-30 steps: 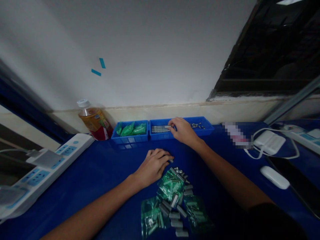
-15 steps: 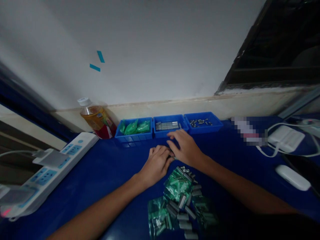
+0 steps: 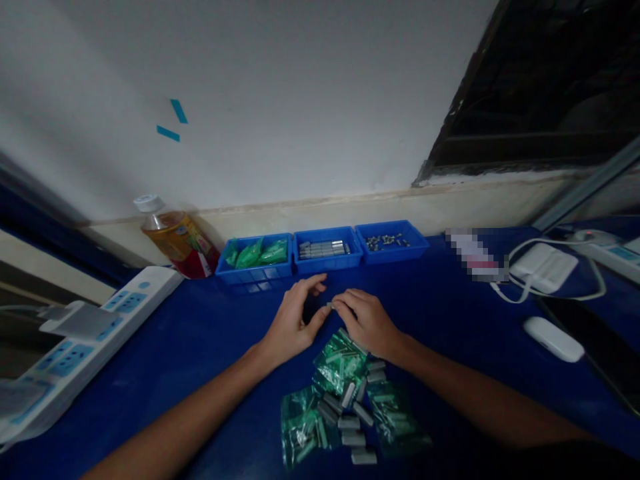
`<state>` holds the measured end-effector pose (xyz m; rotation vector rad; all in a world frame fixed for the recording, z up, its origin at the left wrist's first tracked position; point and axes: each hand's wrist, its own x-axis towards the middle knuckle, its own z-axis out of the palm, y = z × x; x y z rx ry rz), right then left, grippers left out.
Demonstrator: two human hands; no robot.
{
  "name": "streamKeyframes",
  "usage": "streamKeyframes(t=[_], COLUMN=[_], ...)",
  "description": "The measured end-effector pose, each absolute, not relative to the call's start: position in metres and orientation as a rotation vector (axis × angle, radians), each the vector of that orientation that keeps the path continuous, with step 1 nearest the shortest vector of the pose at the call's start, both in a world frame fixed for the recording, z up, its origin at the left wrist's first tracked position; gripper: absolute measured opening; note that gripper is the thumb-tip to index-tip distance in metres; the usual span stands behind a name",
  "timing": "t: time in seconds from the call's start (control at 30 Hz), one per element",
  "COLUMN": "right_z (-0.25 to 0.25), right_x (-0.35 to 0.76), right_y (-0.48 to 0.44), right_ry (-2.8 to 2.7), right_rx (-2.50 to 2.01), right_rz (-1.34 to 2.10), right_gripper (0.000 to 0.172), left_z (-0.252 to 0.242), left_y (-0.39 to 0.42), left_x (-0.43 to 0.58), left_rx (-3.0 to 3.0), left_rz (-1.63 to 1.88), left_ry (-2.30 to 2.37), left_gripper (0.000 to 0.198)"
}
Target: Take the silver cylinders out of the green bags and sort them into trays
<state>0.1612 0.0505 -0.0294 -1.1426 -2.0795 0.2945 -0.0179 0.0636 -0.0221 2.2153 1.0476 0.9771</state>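
Note:
My left hand and my right hand meet over the blue table, fingertips almost touching. The right fingers pinch a small grey metal piece; the left hand's thumb and fingers curl open around that spot. Just below the hands lies a pile of green plastic bags and loose grey metal blocks. Behind the hands stand three blue trays: one with green bags, one with grey metal bars, one with small screws.
A drink bottle leans at the wall on the left. A white power strip lies along the left edge. On the right are a white adapter with cable, a white oblong device and a second power strip.
My right hand drew back from the middle tray to the table in front of me and now pinches a small piece. My left hand lifted and opened its fingers toward it.

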Motion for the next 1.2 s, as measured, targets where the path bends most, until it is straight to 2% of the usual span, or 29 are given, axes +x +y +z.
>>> streamKeyframes(t=[0.13, 0.2, 0.3, 0.4, 0.53, 0.67, 0.83, 1.03, 1.13, 1.2], right_z=[-0.031, -0.030, -0.028, -0.026, -0.020, -0.011, -0.001, 0.024, 0.038, 0.046], right_x=[0.163, 0.162, 0.161, 0.160, 0.160, 0.173, 0.200, 0.172, 0.141, 0.129], right_y=[0.050, 0.049, 0.048, 0.047, 0.047, 0.058, 0.087, 0.141, 0.162, 0.162], right_ry=[-2.069, -2.060, -2.017, -2.060, -2.156, -2.103, -1.939, -2.212, -2.316, -2.294], right_rx=[-1.149, -1.155, -1.160, -1.119, -1.077, -1.126, -1.281, -1.528, -1.655, -1.669], right_rz=[0.396, 0.401, 0.342, 0.214, 0.068, -0.046, -0.152, -0.162, -0.117, -0.131], right_gripper=[0.029, 0.027, 0.014, 0.016, 0.009, 0.011, 0.012, 0.021, 0.023, 0.026], left_z=[-0.018, -0.016, -0.014, -0.013, -0.014, -0.013, -0.008, -0.016, -0.017, -0.015], left_y=[0.061, 0.060, 0.061, 0.062, 0.063, 0.062, 0.061, 0.065, 0.065, 0.064], left_x=[-0.018, -0.018, -0.018, -0.017, -0.018, -0.019, -0.019, -0.018, -0.018, -0.020], left_rx=[2.366, 2.366, 2.324, 2.275, 2.248, 2.313, 2.551, 2.495, 2.472, 2.498], left_rz=[0.908, 0.908, 0.911, 0.912, 0.882, 0.770, 0.470, 0.545, 0.570, 0.556], left_ry=[1.023, 1.060, 1.121, 1.166, 1.190, 1.096, 0.835, 0.958, 1.018, 1.007], left_gripper=[0.015, 0.012, 0.016, 0.023, 0.033, 0.029, 0.057, 0.024, 0.024, 0.032])
